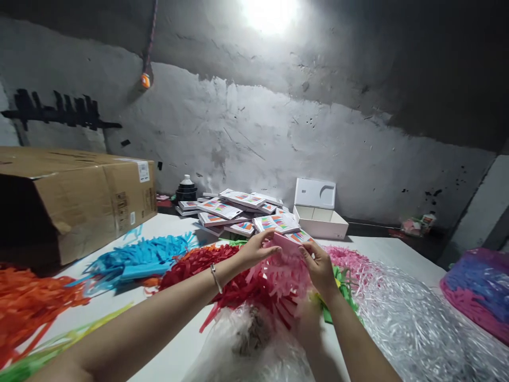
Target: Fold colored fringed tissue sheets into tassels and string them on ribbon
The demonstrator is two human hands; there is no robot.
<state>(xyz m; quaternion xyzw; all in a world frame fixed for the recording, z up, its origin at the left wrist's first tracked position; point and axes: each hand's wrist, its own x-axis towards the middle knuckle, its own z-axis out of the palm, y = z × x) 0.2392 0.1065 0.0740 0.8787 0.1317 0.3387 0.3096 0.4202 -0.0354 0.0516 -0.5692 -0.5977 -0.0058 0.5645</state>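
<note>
Above the middle of the table, my left hand (260, 247) and my right hand (318, 262) both grip a pink tissue paper tassel (287, 268). Its flat uncut band is stretched between my closed fingers, and the cut fringe hangs down below. My left hand has the band's left end, with the thumb over it; my right hand pinches the right end. Beneath and behind the fringe lies a heap of red tissue fringe (234, 286). Green paper strips (345, 289) and more pink fringe (350, 259) lie beside my right hand. A silver bracelet (216, 278) circles my left wrist.
Flat printed packs (238, 212) are piled behind my hands, beside an open white box (320, 220). Blue fringe (143, 260), orange fringe (35, 302) and a large cardboard box (91, 196) stand left. Silver shreds (421, 318) and a filled plastic bag (479, 292) lie right; clear plastic (242, 350) is nearest me.
</note>
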